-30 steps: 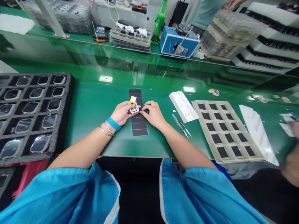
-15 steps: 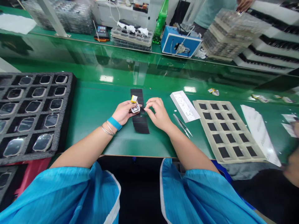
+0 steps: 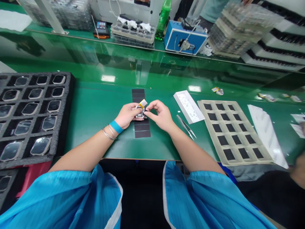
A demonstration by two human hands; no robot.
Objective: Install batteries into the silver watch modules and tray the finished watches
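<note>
My left hand (image 3: 126, 115) is closed around an opened watch case (image 3: 139, 115), its inner parts facing up. A small yellow-and-white battery (image 3: 143, 103) sticks up from the far side of the case. At the case's right edge my right hand (image 3: 161, 117) pinches a small dark piece (image 3: 146, 110) between thumb and forefinger; its exact shape is hidden by the fingers. Beneath both hands a strip of black rectangles (image 3: 142, 133) lies on the green table (image 3: 95, 105). Metal tweezers (image 3: 185, 126) rest to the right of my right hand.
Left stands a dark foam tray (image 3: 69, 95) of watches. A shallow white box (image 3: 196, 119) with small white bits and a pale tray (image 3: 215, 152) with black squares are on the right. White sheets (image 3: 267, 133) lie beyond. Another person's arm (image 3: 299, 168) shows at the right edge.
My right hand has moved in slightly to the left, and its fingertips now meet the watch case. The battery has tilted to the right with the case.
</note>
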